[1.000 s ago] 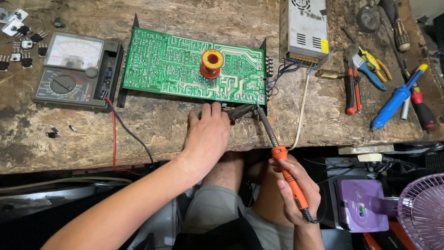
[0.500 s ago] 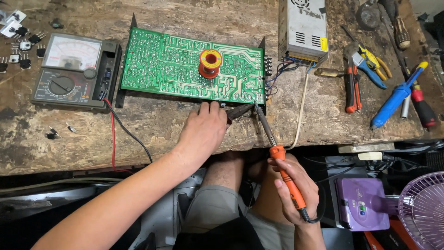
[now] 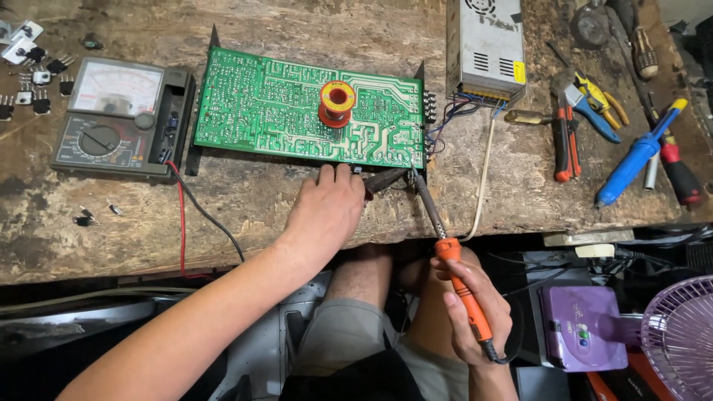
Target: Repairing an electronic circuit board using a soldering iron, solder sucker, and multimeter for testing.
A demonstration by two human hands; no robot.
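Nothing is shifting since before: your left hand [image 3: 329,210] is resting, fingers together, by the green circuit board [image 3: 282,111]. Your right hand [image 3: 475,315] is wrapping its fingers around the orange soldering iron [image 3: 457,278], tip at the board's corner.

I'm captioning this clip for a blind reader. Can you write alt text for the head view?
A right hand holds an orange-handled soldering iron to the edge of a green circuit board on a worn wooden bench; the left hand rests beside it.
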